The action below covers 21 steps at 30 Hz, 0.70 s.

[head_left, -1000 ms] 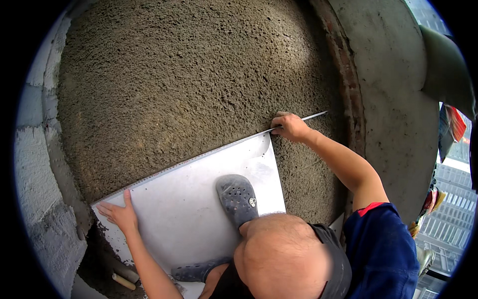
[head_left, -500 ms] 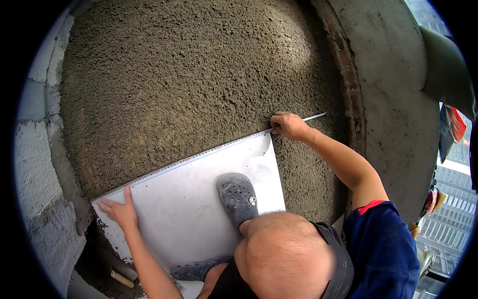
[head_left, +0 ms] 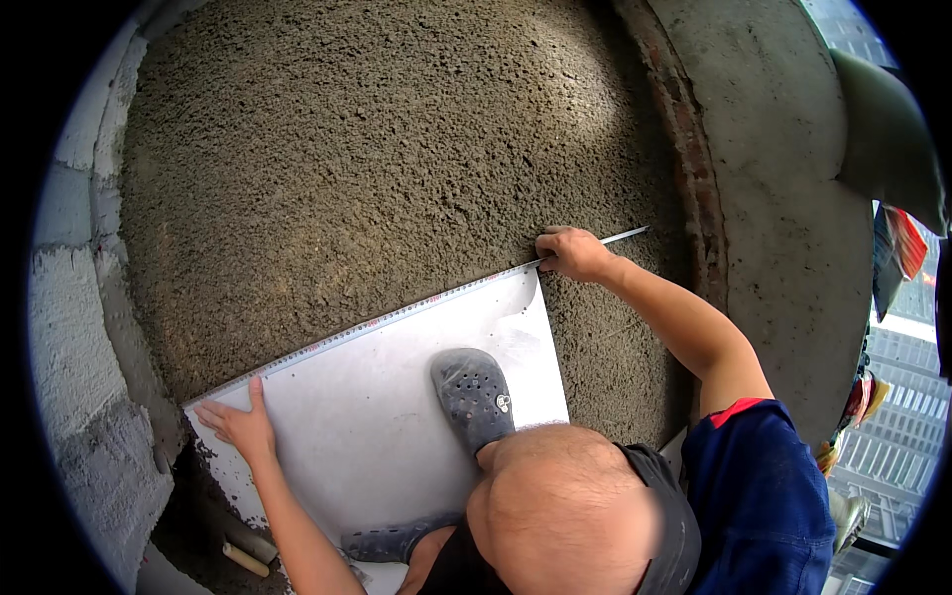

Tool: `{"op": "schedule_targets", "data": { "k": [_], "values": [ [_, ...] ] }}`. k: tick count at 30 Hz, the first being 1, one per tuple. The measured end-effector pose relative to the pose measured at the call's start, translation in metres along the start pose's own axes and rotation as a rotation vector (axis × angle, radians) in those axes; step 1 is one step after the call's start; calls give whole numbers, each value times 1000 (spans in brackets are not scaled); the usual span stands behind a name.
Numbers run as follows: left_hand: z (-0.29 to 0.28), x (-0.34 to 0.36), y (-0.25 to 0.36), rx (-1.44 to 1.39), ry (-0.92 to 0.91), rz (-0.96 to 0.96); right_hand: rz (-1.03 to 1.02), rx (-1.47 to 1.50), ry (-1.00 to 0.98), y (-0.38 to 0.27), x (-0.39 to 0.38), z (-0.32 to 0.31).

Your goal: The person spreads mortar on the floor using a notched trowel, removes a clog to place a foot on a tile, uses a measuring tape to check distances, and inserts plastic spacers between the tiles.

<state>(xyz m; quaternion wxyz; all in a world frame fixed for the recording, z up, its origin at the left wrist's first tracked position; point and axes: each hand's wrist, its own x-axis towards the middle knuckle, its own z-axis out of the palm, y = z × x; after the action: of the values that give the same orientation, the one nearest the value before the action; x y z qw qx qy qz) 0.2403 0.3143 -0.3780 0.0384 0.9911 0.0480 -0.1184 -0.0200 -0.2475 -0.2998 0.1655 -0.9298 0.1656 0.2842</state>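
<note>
A large white tile [head_left: 367, 426] lies under my feet. Along its far edge runs a long, thin steel ruler [head_left: 373, 325] with printed markings, reaching past the tile's right corner over the mortar. My right hand [head_left: 575, 252] is closed around the ruler at that corner. Spread flat near the tile's left corner, my left hand [head_left: 238, 420] has its thumb up against the ruler's edge. One dark clog [head_left: 473, 397] rests on the tile, and another clog [head_left: 397, 538] shows partly beside my left forearm.
Rough, damp mortar [head_left: 377, 169] covers the floor beyond the tile. Pale blocks [head_left: 74, 337] border it on the left; on the right are a brick edge [head_left: 694, 159] and a concrete ledge [head_left: 783, 198]. A short pale pipe [head_left: 246, 560] sticks out of a dark hollow at lower left.
Hardly anything differs. Both hands keep their places on the tile and ruler, and the view has shifted very slightly.
</note>
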Motion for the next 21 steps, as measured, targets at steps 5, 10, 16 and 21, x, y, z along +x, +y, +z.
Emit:
{"op": "schedule_targets", "data": {
  "k": [5, 10, 16, 21],
  "values": [
    [3, -4, 3, -9, 6, 5, 33, -5, -21, -4, -3, -6],
    [8, -2, 1, -19, 28, 26, -5, 2, -11, 3, 0, -5],
    [-23, -8, 6, -228, 13, -37, 105, -32, -128, -18, 36, 3],
    [-26, -29, 53, -261, -66, 4, -70, -7, 219, 51, -2, 25]
  ]
}}
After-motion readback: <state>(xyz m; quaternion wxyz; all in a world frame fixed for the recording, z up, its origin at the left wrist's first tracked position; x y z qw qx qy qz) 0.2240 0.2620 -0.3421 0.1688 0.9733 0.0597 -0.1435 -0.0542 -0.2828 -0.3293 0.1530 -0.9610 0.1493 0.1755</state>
